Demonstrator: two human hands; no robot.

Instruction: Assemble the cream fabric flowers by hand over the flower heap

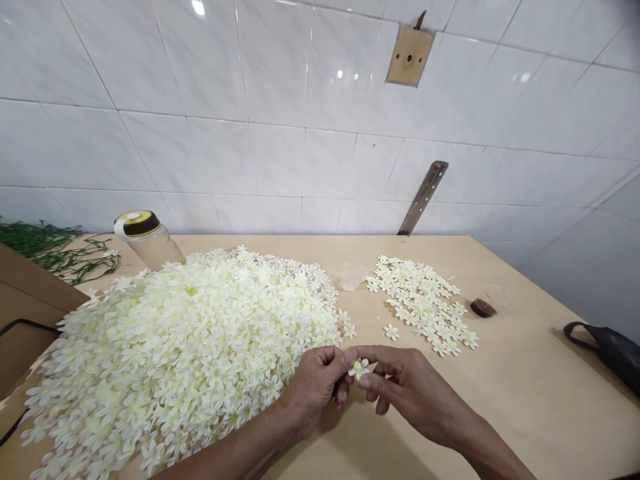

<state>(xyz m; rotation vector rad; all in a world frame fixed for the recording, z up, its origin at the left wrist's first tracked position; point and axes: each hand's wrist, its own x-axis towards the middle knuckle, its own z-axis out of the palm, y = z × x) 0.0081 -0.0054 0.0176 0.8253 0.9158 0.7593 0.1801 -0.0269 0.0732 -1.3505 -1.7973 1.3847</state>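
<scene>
A single artificial flower (pixel 358 369), white with a yellow-green centre, is pinched between my two hands. My left hand (pixel 320 383) grips its left edge with thumb and forefinger, the other fingers curled. On the right side, my right hand (pixel 407 383) has thumb and forefinger closed at the same flower's petals. To the left spreads a large heap of white flowers (pixel 200 327), reaching up to my left wrist. Beyond my right hand lies a flatter, smaller group of flowers (pixel 425 300), and one loose flower (pixel 391 332) rests just in front of my fingers.
A clear bottle (pixel 157 247) with a dark and yellow lid stands behind the heap. Green stems (pixel 65 250) and a cardboard box (pixel 35 313) are at left. A small clear container (pixel 353 276), a dish of dark liquid (pixel 483 307) and a black strapped item (pixel 607 353) also sit on the table.
</scene>
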